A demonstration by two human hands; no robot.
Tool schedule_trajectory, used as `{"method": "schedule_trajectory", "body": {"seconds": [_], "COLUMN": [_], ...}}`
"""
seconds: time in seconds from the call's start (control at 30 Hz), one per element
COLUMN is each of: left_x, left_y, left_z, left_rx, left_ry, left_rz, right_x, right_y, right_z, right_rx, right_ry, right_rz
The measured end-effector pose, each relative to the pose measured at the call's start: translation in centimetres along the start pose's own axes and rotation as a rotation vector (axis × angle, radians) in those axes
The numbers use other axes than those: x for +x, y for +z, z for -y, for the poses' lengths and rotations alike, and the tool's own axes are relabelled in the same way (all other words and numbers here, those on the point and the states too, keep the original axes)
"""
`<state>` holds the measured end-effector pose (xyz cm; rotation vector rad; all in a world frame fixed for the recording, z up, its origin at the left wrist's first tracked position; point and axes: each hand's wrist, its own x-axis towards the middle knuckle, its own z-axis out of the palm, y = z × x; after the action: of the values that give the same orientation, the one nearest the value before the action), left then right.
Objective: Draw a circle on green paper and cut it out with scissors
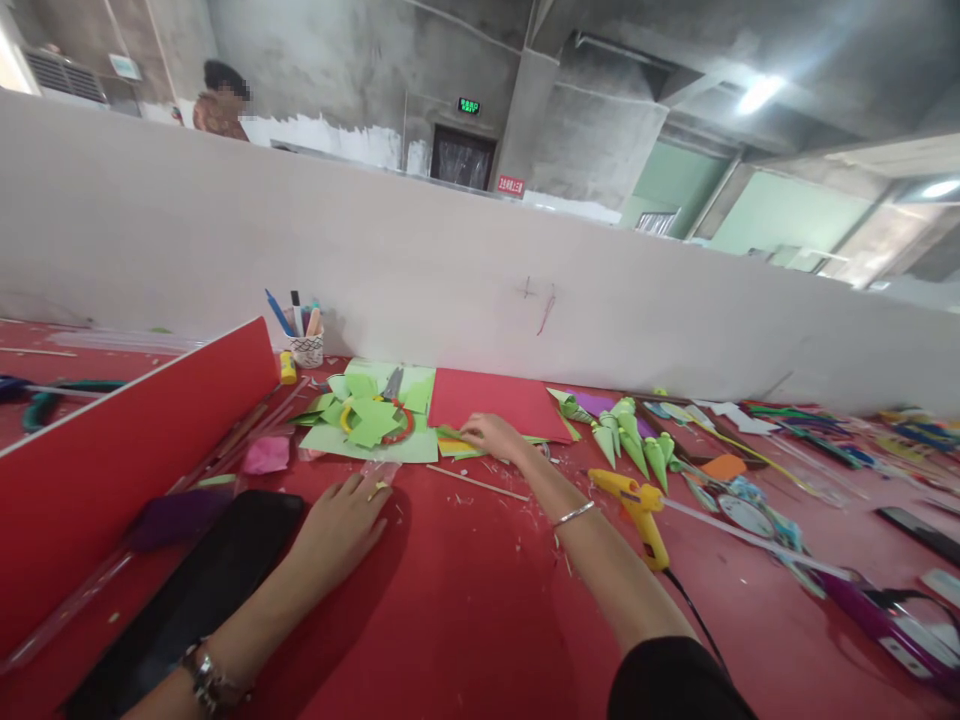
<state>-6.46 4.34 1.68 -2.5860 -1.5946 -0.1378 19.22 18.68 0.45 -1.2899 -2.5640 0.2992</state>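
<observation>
My left hand (341, 525) rests palm down on the red tabletop, fingers spread, holding nothing. A small yellow-green bit shows at its fingertips, close to a clear plastic piece (382, 470). Farther forward, my right hand (491, 435) has its fingers pinched on the front edge of a green sheet of paper (450, 436) in a coloured stack. Red paper (495, 395) lies on top of that stack. Left of it, cut green paper pieces (375, 422) cover scissors (393, 384) with yellow and orange handles, on a light green sheet (416, 445).
A yellow glue gun (634, 500) and rolled green paper cones (630, 440) lie to the right. A black phone-like slab (202, 590) is under my left forearm. A pen cup (306, 348), a red divider (150, 450) and a white partition (450, 260) stand around. A person (219, 105) is beyond.
</observation>
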Motion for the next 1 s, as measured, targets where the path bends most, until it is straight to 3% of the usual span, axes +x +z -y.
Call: {"method": "schedule_trajectory", "body": {"seconds": [0.17, 0.67, 1.0], "left_x": [0.0, 0.0, 0.0], "left_y": [0.0, 0.2, 0.2], "left_z": [0.0, 0.0, 0.0], "left_rx": [-0.001, -0.022, -0.034], "left_ry": [-0.003, -0.036, -0.042], "left_rz": [0.01, 0.05, 0.044], "right_x": [-0.3, -0.2, 0.3], "right_y": [-0.1, 0.8, 0.0], "right_z": [-0.4, 0.9, 2.6], "right_rx": [0.017, -0.056, -0.128], "right_ry": [0.058, 0.044, 0.262], "right_rz": [-0.051, -0.025, -0.122]}}
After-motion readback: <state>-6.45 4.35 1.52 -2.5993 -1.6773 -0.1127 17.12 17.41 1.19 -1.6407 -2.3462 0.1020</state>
